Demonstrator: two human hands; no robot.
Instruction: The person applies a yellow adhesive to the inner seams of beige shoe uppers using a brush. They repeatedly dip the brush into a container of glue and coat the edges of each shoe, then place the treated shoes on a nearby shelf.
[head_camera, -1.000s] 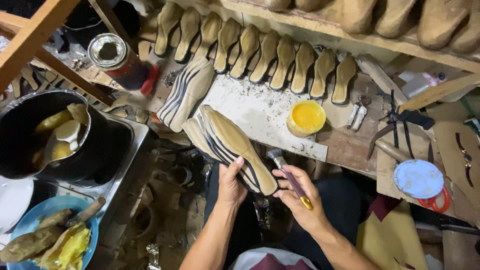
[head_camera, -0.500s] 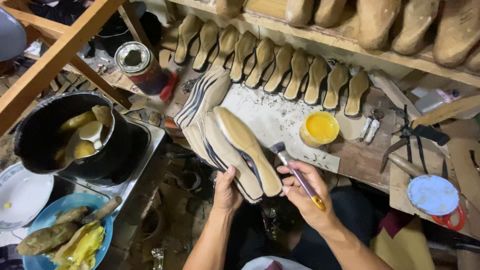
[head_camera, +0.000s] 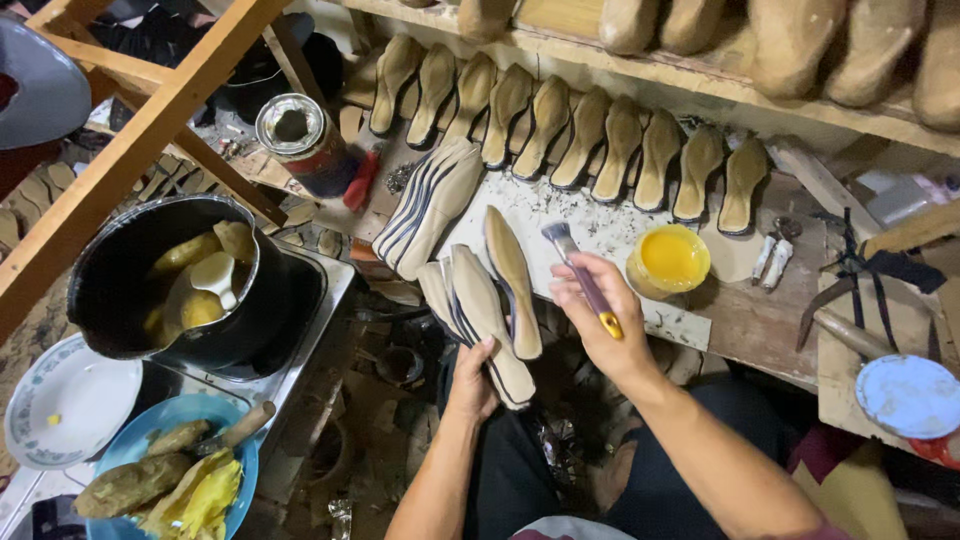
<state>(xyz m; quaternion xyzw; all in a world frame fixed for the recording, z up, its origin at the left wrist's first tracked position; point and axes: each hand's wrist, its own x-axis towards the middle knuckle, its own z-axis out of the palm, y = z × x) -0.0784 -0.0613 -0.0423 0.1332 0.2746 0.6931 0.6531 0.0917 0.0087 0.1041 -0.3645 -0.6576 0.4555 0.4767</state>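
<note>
My left hand (head_camera: 472, 382) grips a fanned stack of tan shoe insoles (head_camera: 487, 310) from below, one insole standing up on edge. My right hand (head_camera: 597, 315) holds a small brush (head_camera: 577, 272) with a purple and yellow handle, its bristles up beside the raised insole. A yellow tub of glue (head_camera: 669, 258) sits just right of the brush on the workbench (head_camera: 760, 320). Another stack of striped-edge insoles (head_camera: 428, 205) lies on the bench behind my left hand.
A row of several tan insoles (head_camera: 570, 140) leans along the bench back, under a shelf of shoe lasts (head_camera: 800, 40). A black pot of food (head_camera: 175, 280), white plate (head_camera: 65, 400) and blue plate (head_camera: 190, 475) sit left. A tin can (head_camera: 295, 135), pincers (head_camera: 850, 270) and a blue lid (head_camera: 908, 395) lie around.
The raised insole has turned more upright in my left hand. My right hand has lifted the brush higher, closer to the glue tub. The camera view shifted down and right.
</note>
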